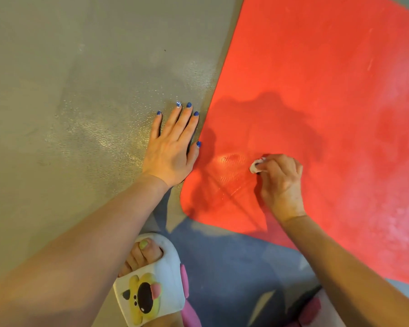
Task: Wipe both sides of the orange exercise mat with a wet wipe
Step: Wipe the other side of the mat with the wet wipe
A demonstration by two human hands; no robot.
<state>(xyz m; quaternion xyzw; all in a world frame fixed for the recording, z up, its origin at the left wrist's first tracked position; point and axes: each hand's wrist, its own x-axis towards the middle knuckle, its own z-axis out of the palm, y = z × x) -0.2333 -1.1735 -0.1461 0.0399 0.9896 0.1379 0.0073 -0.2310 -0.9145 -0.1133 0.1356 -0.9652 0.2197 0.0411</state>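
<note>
Mat position: the orange exercise mat (316,102) is laid flat on the floor (80,79), one rounded corner turned toward the person.
Right hand: the right hand (281,180) is closed around a small bunched wet wipe (255,166), which is pressed to the mat near that corner.
Left hand: the left hand (172,149) is spread flat and empty on the floor, the thumb just at the mat's left edge.
Done so far: a wet sheen and faint streaks are seen beside the wipe – only this near corner appears to have been wiped.
Left to do: pale dusty marks are seen across the far and right parts; the underside is judged untouched.
Edges: the left edge and near corner lie clear of the slipper (151,279).
Open room: bare floor is seen to the left – space enough, it is judged, for turning the mat over.
</note>
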